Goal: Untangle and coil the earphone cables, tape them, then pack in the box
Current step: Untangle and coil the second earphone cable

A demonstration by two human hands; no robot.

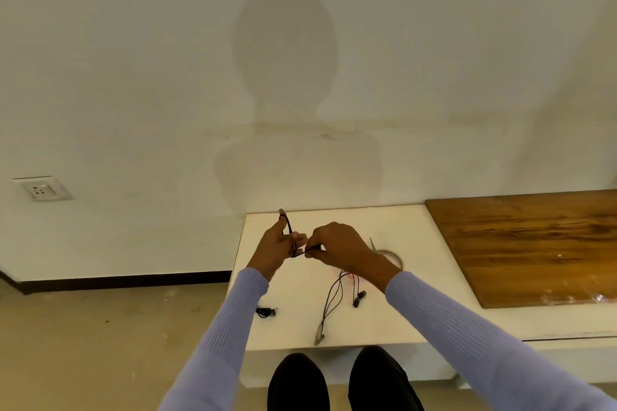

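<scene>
We hold the earphone cable [293, 243] up above the white desk [410, 310], both hands on it. Left hand [273, 250] has cable looped around its raised fingers [283, 215], top of the loop at the forefinger tip, so the coil's long axis runs roughly up-down along that hand. Right hand [337, 245] sits just beside it, fingers curled and pinching the strand at the loop's lower end. From there the loose tail drops under the right wrist down to the desk, ending in the earbuds [359, 299] and a plug end [319, 335] near the front edge. Right hand is nearer the free cable, so we judge it feeds the next wrap while the left keeps the form.

Coiling looks partly done; much slack still hangs. Tape roll [390, 255] lies just behind the right wrist, partly hidden. A second small black cable bundle [265, 312] lies by the left sleeve. No box visible.
</scene>
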